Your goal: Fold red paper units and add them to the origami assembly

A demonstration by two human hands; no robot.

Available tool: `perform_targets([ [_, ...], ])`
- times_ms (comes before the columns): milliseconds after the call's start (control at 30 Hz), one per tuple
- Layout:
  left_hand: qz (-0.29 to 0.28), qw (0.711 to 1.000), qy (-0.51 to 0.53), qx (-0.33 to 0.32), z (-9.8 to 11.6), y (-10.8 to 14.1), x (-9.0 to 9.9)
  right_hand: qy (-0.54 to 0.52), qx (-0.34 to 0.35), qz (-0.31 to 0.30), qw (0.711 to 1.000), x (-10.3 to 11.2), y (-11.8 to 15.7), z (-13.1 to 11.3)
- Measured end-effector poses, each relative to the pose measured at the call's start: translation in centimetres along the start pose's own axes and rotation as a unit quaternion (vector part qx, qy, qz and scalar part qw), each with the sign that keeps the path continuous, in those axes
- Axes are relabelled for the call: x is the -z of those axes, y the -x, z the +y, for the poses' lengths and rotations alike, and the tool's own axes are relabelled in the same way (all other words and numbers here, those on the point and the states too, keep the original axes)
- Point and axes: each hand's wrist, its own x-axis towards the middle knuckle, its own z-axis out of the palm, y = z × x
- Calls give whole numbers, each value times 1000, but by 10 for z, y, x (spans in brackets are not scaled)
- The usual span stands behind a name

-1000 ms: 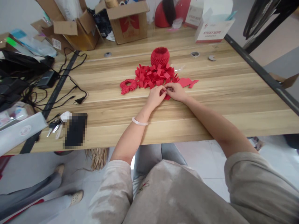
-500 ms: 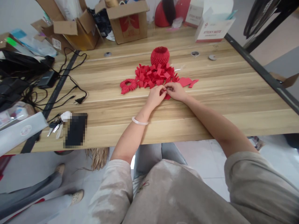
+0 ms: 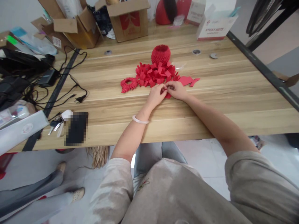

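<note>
My left hand (image 3: 158, 94) and my right hand (image 3: 177, 90) meet fingertip to fingertip just above the table. Both are closed in a pinch on a small red paper piece, mostly hidden by the fingers. More red paper (image 3: 168, 96) shows just below the fingertips. Right behind my hands lies a heap of folded red paper pieces (image 3: 155, 74). A round red paper vase (image 3: 161, 54), open at the top, stands behind the heap. To the left is a red ring of folded paper (image 3: 129, 84), and flat red paper scraps (image 3: 187, 81) lie to the right.
Cardboard boxes (image 3: 130, 26) and a sticky note box (image 3: 216, 28) line the back of the wooden table (image 3: 112, 121). At left are black cables (image 3: 67, 73), keys (image 3: 56, 124) and a blurred-out dark rectangle (image 3: 76, 129). Another person's legs (image 3: 42, 199) show at lower left.
The view has shifted very slightly. My hands keep the same pinch in the same place, and the paper things on the table lie as before.
</note>
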Motion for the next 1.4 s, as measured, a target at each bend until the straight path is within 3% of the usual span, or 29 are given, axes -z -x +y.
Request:
perform_targets([
  [433, 20, 999, -23, 20, 4, 2, -2, 5, -1, -1, 1000, 1, 0, -1],
  [1400, -7, 1000, 0, 3, 3, 1, -2, 11, -25, -2, 1000, 2, 3, -5],
])
